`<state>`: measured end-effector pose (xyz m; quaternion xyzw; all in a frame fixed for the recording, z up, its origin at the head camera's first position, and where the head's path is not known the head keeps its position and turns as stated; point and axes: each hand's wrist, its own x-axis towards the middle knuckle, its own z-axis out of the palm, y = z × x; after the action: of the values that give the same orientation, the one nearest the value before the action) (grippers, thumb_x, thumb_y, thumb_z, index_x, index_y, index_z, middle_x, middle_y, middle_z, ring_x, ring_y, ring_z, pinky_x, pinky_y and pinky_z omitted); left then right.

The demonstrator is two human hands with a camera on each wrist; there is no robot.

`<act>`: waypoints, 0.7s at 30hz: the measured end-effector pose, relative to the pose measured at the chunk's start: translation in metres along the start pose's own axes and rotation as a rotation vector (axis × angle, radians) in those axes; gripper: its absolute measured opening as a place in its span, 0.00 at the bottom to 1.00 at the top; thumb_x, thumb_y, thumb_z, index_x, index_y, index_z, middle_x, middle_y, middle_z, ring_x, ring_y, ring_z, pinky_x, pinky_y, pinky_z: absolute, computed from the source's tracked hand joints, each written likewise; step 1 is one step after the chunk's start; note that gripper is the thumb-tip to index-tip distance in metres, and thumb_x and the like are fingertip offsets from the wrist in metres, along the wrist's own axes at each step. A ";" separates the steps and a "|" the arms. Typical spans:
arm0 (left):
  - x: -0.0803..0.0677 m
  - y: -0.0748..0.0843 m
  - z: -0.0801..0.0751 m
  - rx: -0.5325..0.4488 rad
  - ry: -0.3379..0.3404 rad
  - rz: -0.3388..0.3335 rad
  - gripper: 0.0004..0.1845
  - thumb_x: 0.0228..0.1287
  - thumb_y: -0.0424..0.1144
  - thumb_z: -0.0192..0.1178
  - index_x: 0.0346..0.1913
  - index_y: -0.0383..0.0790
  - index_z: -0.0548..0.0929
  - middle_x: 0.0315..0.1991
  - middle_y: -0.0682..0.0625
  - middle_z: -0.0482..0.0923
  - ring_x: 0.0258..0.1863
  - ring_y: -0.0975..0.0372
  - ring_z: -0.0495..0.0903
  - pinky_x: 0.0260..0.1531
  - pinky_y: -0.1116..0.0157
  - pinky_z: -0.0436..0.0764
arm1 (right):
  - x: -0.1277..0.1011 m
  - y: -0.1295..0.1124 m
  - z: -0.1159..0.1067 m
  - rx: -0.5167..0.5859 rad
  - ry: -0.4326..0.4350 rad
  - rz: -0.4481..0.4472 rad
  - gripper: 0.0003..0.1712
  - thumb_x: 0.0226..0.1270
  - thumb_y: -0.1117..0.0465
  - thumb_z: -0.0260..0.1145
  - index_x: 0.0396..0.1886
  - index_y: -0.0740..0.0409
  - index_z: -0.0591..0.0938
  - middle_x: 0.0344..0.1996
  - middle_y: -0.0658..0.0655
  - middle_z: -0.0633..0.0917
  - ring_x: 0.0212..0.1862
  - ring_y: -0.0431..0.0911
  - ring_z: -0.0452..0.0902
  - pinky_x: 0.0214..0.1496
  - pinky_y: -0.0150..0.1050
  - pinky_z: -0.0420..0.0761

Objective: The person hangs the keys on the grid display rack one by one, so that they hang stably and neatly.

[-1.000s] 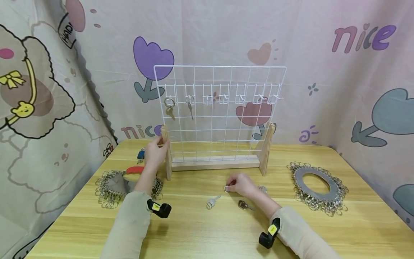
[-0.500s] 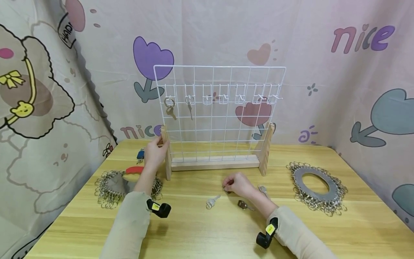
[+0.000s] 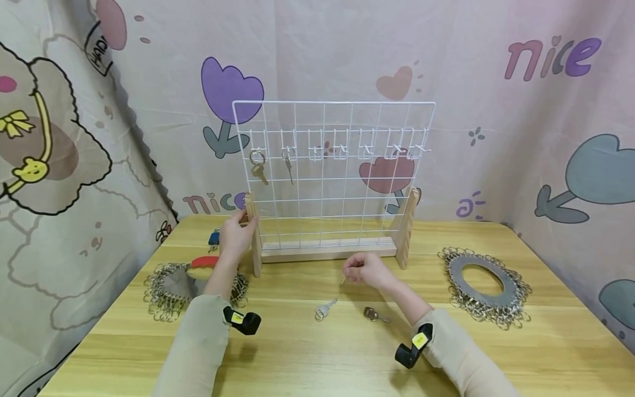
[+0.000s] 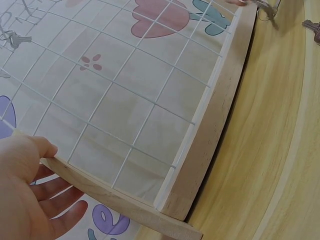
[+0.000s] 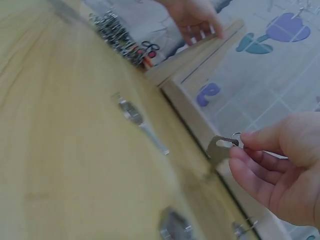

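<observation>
A wooden tabletop (image 3: 297,358) carries a wire grid rack (image 3: 329,253) toward its back edge, white hooks (image 3: 339,152) rowed across the upper grid. The person's left hand (image 3: 237,237) grips the rack's left upright (image 3: 257,262), thumb one side, fingers the other. The right hand (image 3: 367,270) pinches a key (image 3: 343,279) by its head, over the tabletop's middle; the blade points steeply downward. From it, the third hook from the left lies beyond, up and leftward. The right wrist view shows the key's slotted head and ring (image 5: 236,134), masked by fingers in the head view.
</observation>
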<state>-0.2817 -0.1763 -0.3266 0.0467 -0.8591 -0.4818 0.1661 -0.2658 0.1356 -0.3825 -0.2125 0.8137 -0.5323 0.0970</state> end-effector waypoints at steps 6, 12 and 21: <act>0.000 0.000 0.000 -0.003 -0.007 -0.006 0.26 0.68 0.43 0.51 0.64 0.31 0.68 0.55 0.35 0.73 0.55 0.45 0.73 0.53 0.51 0.72 | 0.008 -0.018 -0.008 0.026 0.004 -0.024 0.07 0.62 0.71 0.60 0.35 0.76 0.78 0.24 0.56 0.80 0.27 0.43 0.78 0.36 0.49 0.81; 0.000 0.000 0.000 -0.001 -0.006 -0.005 0.26 0.68 0.44 0.51 0.64 0.32 0.68 0.55 0.35 0.73 0.54 0.45 0.73 0.53 0.51 0.72 | 0.015 -0.041 -0.012 0.054 0.020 -0.015 0.08 0.63 0.69 0.61 0.38 0.74 0.79 0.27 0.57 0.80 0.30 0.46 0.80 0.40 0.46 0.81; 0.000 0.000 -0.001 0.010 -0.010 -0.011 0.26 0.68 0.44 0.51 0.64 0.33 0.68 0.55 0.36 0.73 0.55 0.45 0.73 0.54 0.50 0.71 | 0.029 -0.077 -0.014 0.094 0.055 -0.076 0.07 0.62 0.72 0.60 0.37 0.75 0.79 0.25 0.57 0.81 0.28 0.44 0.80 0.42 0.49 0.81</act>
<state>-0.2814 -0.1769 -0.3263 0.0498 -0.8620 -0.4789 0.1586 -0.2782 0.1079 -0.3045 -0.2236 0.7817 -0.5786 0.0643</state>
